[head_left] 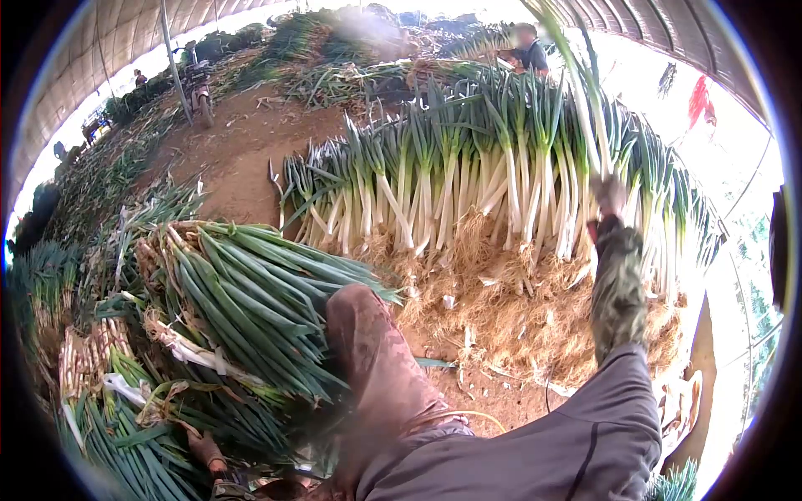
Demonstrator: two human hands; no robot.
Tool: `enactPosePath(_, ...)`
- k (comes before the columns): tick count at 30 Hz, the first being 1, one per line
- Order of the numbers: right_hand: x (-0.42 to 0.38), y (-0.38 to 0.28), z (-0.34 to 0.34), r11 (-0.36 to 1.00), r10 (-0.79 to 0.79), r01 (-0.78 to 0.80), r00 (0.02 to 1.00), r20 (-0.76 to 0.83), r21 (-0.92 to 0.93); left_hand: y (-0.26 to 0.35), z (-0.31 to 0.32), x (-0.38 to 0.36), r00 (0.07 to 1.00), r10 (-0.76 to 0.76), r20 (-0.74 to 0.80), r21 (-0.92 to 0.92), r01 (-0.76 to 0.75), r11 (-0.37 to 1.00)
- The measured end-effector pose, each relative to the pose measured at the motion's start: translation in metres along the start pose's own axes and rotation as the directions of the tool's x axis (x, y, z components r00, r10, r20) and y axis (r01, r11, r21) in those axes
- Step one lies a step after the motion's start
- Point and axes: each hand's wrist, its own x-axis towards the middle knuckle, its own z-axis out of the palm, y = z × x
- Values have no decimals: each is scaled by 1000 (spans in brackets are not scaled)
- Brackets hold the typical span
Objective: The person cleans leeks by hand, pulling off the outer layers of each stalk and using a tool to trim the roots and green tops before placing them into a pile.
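My right hand [610, 199] reaches out at the upper right, its fingers wrapped round the white stalks of long leeks [585, 117] whose green leaves run up past the top edge. Behind and below it stands a wide row of leeks [518, 175] with white stems and tan roots. Down at the lower left, my left hand [204, 449] is at the leaves beneath a large bundle of green leeks [251, 292]; its fingers are partly hidden among them, and what they hold cannot be made out.
More leek bundles [92, 359] lie at the left. Dry roots [535, 326] cover the soil [225, 159] below the row. A person [531, 57] is at the far back. A metal pole [174, 63] stands at the upper left.
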Motion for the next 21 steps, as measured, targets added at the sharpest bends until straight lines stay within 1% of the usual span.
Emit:
enactPosePath(1, -15, 32, 31, 981, 187, -191, 966, 179, 5, 10, 0, 0, 995, -38, 97, 90, 30, 996)
enactPosePath(2, -14, 69, 83, 838, 538, -535, 784, 308, -104, 29, -4, 3, 978, -86, 190, 181, 51, 982)
enactPosePath(3, -39, 86, 81, 872, 461, -488, 844, 274, 35, 58, -5, 0, 951, -142, 274, 270, 66, 961)
enactPosePath(5, -47, 123, 101, 912, 348, -379, 918, 192, 158, 105, -1, -11, 928, -147, 343, 208, 77, 975)
enactPosePath(6, -35, 151, 122, 931, 316, -338, 936, 156, 137, 115, 1, -14, 913, -144, 382, 179, 79, 981)
enactPosePath(7, -32, 154, 121, 864, 383, -437, 892, 238, 250, 107, 9, -11, 880, -99, 465, 67, 76, 995)
enactPosePath(8, -40, 145, 100, 858, 398, -466, 870, 292, 217, 102, 23, -14, 890, -111, 443, 71, 88, 994)
enactPosePath(10, -59, 95, 41, 849, 410, -504, 819, 401, 160, 88, 46, -20, 914, -143, 380, 75, 123, 990)
enactPosePath(11, -65, 89, 42, 896, 432, -443, 882, 188, 23, 81, 53, -11, 852, -246, 463, 224, 156, 962)
enactPosePath(12, -59, 102, 55, 895, 434, -446, 881, 187, 24, 72, 61, -5, 850, -214, 482, 191, 136, 972)
enactPosePath(13, -62, 100, 65, 904, 418, -413, 908, 24, -107, 60, 70, -1, 845, -183, 502, 158, 118, 980)
enactPosePath(14, -67, 98, 71, 890, 365, -387, 922, -131, -242, 54, 73, -4, 840, -158, 518, 131, 104, 986)
enactPosePath(15, -66, 100, 68, 929, 317, -320, 947, -48, -185, 48, 80, -3, 839, -87, 536, 54, 69, 996)
enactPosePath(16, -67, 99, 61, 959, 265, -260, 964, 35, -116, 45, 81, -3, 828, -57, 558, 12, 60, 998)
enactPosePath(17, -60, 97, 82, 986, 119, -123, 992, -41, -114, 55, 82, -4, 805, -44, 591, -38, 82, 996)
enactPosePath(18, -50, 99, 111, 987, -139, 118, 969, -206, -109, 64, 81, -6, 781, -45, 622, -89, 127, 988)
enactPosePath(19, -42, 87, 142, 928, -366, 367, 853, -371, -72, 70, 79, -5, 763, -48, 644, -141, 181, 973)
enactPosePath(20, -39, 60, 169, 830, -468, 555, 740, -483, 46, 73, 74, -1, 760, -55, 648, -185, 227, 956)
enactPosePath(21, -62, 8, 168, 688, -463, 523, 850, -250, 503, 83, 64, 3, 748, -80, 659, -217, 291, 932)
